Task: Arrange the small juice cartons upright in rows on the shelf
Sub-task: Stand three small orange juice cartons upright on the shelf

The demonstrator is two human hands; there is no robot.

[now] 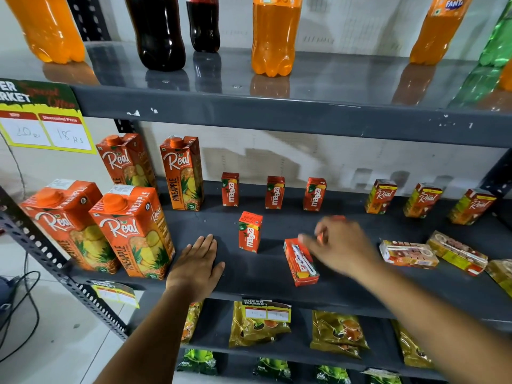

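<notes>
The dark grey shelf [263, 270] holds the small juice cartons in two loose lines. Taking the upright Maaza carton [250, 231] near the middle of the shelf as the landmark, three more Maaza cartons stand upright behind it along the back wall: one just behind and to its left [230, 189], one behind and to its right [274, 192], and a third farther right [314, 194]. Farther right still along the back stand three small Real cartons [381, 196], also upright and spaced apart.

The left hand [198, 266] lies flat, palm down, fingers extended and together, on the shelf's front part just left of the landmark carton, not touching it and grasping nothing. The right hand [339, 242] is to the landmark's right, blurred, with its fingers curled around something orange-red [321, 236] that shows only between the fingers; it cannot be told for certain what that is. Directly beneath those fingertips a Maaza carton lies on its side [300, 262], straw face up, in front of and to the right of the landmark; whether the fingers touch it cannot be told.

Well to the right of the landmark, near the shelf's front, more small Real cartons lie flat [408, 254]. To the landmark's left stand tall Real pineapple cartons [133, 231].
</notes>
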